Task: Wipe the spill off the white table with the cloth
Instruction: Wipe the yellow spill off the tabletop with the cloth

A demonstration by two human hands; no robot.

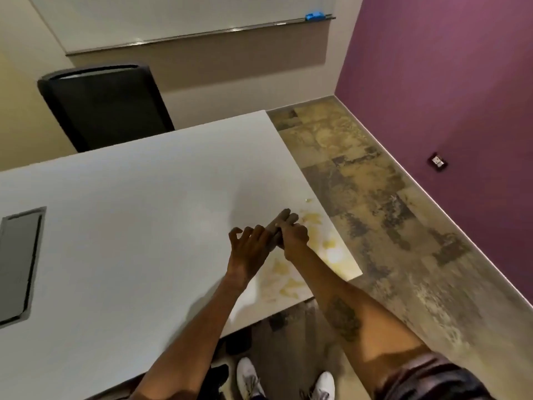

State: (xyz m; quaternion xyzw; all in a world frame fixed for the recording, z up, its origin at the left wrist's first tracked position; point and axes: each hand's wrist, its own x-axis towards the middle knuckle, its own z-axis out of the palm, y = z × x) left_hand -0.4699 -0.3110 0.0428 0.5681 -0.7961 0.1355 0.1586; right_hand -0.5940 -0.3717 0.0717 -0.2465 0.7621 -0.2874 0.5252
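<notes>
A yellowish spill (313, 219) lies in patches over the near right corner of the white table (144, 212), with more smears (288, 287) by the front edge. A grey-brown cloth (281, 222), folded or bunched into a narrow shape, is held just above the table beside the spill. My right hand (294, 238) grips the cloth's near end. My left hand (249, 248) rests against its left side with fingers curled and spread; its grip on the cloth is unclear.
A black chair (106, 108) stands behind the table's far edge. A grey cable hatch (20, 264) is set into the tabletop at the left. A whiteboard with a blue eraser (314, 15) hangs on the far wall. Patterned floor runs along the purple wall on the right.
</notes>
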